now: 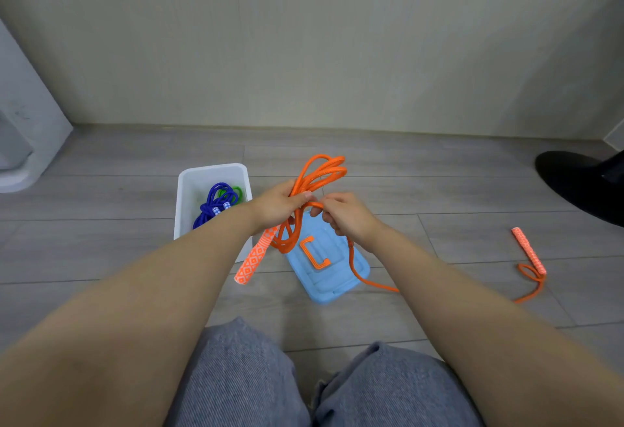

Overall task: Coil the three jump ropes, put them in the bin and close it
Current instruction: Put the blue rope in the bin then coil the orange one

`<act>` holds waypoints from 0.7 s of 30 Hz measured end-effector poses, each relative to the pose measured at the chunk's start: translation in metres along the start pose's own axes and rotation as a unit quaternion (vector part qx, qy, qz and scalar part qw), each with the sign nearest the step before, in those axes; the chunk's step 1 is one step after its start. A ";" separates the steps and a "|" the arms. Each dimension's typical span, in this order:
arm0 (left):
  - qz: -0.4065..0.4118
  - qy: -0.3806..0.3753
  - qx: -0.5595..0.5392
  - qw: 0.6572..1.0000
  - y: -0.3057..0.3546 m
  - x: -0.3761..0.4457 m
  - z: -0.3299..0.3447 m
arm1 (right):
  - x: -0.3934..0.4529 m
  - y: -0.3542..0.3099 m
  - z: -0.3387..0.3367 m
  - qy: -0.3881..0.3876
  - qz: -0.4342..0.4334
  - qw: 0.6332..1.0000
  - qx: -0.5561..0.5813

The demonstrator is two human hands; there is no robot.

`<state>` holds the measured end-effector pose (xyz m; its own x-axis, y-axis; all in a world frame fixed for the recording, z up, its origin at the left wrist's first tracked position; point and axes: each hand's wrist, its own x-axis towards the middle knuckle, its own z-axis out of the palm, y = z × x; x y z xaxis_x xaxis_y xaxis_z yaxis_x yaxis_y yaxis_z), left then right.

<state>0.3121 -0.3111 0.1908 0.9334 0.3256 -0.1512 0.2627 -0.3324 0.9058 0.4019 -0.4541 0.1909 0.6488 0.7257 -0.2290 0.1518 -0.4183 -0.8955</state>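
My left hand (280, 205) grips a bundle of orange jump rope loops (320, 171) above the floor; one patterned orange handle (255, 256) hangs below it. My right hand (344, 217) pinches a strand of the same rope beside the bundle, and the cord trails down from it across the floor to the second orange handle (528, 251) at the right. The white bin (189, 197) stands open at the left, with a coiled blue rope (216, 203) and a green rope (233, 191) inside. The light blue lid (332, 278) with an orange latch lies flat under my hands.
The wall runs along the back of the grey plank floor. A black round base (580, 183) sits at the far right, and a white fixture (23, 142) at the far left. My knees in grey trousers (256, 386) are at the bottom.
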 end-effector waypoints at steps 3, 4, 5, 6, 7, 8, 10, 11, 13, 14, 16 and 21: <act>0.002 -0.032 0.008 0.999 0.000 0.000 0.000 | 0.000 -0.001 -0.002 -0.005 0.011 0.999 0.039; 0.006 -0.041 0.004 0.999 0.002 -0.001 0.000 | -0.001 -0.001 -0.003 -0.008 0.012 0.999 0.047; 0.009 -0.050 0.009 0.999 0.003 -0.001 0.001 | -0.001 -0.001 -0.003 -0.008 0.010 0.999 0.048; 0.014 -0.055 0.021 0.998 0.004 -0.002 0.002 | -0.002 0.000 -0.003 -0.005 0.005 0.999 0.042; 0.016 -0.057 0.039 0.998 0.004 -0.002 0.003 | -0.001 0.001 -0.002 0.002 -0.003 1.000 0.027; 0.015 -0.056 0.055 0.997 0.004 -0.001 0.003 | -0.001 0.001 -0.002 0.008 -0.013 1.000 0.007; 0.013 -0.055 0.093 0.994 0.004 -0.001 0.003 | 0.001 0.003 0.000 0.013 -0.032 0.999 -0.029; 0.017 -0.056 0.125 0.990 0.004 0.000 0.002 | 0.002 0.005 0.000 0.009 -0.035 0.999 -0.034; 0.023 -0.054 0.211 0.976 0.000 0.002 0.000 | 0.004 0.009 -0.001 -0.003 -0.021 1.000 -0.018; 0.020 -0.041 0.239 0.970 -0.004 0.002 -0.002 | 0.003 0.011 -0.003 -0.011 -0.007 1.000 -0.006; 0.002 0.015 0.245 0.969 -0.014 0.004 -0.007 | 0.002 0.017 -0.008 -0.028 0.024 0.999 0.020; -0.032 0.215 0.112 0.970 -0.017 0.003 -0.020 | 0.000 0.029 -0.021 0.017 0.040 0.998 -0.054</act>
<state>0.3056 -0.2865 0.1827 0.7369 0.6758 0.0181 0.4090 -0.4669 0.7841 0.4220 -0.4776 0.1724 0.6865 0.6700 -0.2826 0.1774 -0.5312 -0.8285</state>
